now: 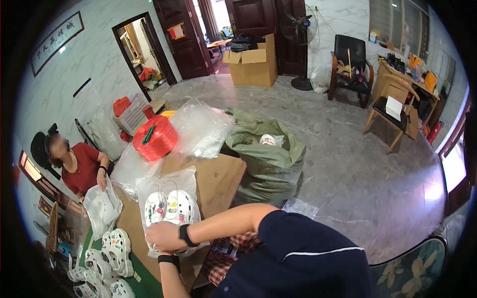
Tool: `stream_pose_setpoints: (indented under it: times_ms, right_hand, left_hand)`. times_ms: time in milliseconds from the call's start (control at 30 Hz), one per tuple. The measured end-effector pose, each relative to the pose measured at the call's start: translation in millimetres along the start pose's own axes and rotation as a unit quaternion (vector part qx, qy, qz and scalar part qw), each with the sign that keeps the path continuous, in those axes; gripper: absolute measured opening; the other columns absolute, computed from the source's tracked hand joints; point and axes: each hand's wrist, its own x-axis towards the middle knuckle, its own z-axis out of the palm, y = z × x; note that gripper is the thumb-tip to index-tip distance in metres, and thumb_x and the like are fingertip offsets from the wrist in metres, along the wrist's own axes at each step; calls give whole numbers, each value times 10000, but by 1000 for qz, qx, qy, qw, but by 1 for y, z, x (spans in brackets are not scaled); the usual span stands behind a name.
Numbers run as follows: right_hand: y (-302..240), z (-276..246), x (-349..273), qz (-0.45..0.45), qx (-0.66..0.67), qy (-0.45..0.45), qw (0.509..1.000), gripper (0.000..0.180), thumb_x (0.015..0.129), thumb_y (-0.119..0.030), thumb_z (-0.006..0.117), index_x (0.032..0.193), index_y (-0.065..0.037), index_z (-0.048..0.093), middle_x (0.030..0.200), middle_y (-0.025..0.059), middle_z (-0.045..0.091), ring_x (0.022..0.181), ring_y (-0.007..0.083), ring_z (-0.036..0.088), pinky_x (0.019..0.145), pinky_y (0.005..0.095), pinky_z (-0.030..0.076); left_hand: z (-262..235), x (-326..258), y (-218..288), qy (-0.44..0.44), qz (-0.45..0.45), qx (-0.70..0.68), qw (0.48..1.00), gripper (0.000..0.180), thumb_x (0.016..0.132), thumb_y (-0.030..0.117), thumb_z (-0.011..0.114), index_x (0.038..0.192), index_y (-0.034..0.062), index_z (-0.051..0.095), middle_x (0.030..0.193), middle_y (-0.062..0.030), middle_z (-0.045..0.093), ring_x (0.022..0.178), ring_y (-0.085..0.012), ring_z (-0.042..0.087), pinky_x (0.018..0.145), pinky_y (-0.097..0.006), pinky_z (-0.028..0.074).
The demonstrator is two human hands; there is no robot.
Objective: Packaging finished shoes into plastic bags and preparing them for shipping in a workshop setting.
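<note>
Your right hand (164, 235) lies on the lower edge of a clear plastic bag (169, 208) that holds a pair of white clogs (168, 206) with small coloured charms; its grip is pressed down on the bag's edge, fingers curled over the plastic. Your left hand (158, 250) sits just under the right one and is mostly hidden by it, so you cannot tell how its grip stands. The bag rests on a sheet of brown cardboard (218, 179) that covers the tabletop.

Beyond the bag sits a red spool of twine (155, 138), with loose clear bags (201, 126) beside it. To the left of the bag, more white clogs (107, 260) lie in a cluster on a green mat. Further left, a person in a red top (82, 166) holds another plastic-wrapped pair (102, 206). To the right of the bag, a large green sack (268, 154) stands open on the floor.
</note>
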Motion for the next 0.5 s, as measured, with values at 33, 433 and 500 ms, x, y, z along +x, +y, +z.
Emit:
stream_pose_setpoints:
  times_ms: [33,433,500]
  right_hand:
    - [0,-16,-13,-4,10,28,1000,249,715,-262,655,826,-60,562,836,101,530,835,281,567,646,405,470]
    - [37,-31,-121,141,15,10,990,331,780,-311,654,890,-29,519,852,140,534,827,332,554,664,430,475]
    - [32,-22,-121,145,23,15,989,267,802,-286,624,834,-34,543,811,127,555,795,324,567,672,427,480]
  left_hand:
    - [-8,15,5,7,-6,-12,1000,279,877,196,512,1071,14,597,1077,-190,620,1011,-376,561,838,-419,465]
    - [3,43,21,50,-98,138,984,391,851,221,525,1106,-71,573,1065,-284,595,1000,-415,566,891,-461,442]
    - [3,39,16,44,-100,145,983,393,854,223,522,1114,-69,573,1091,-282,593,1005,-415,566,899,-458,441]
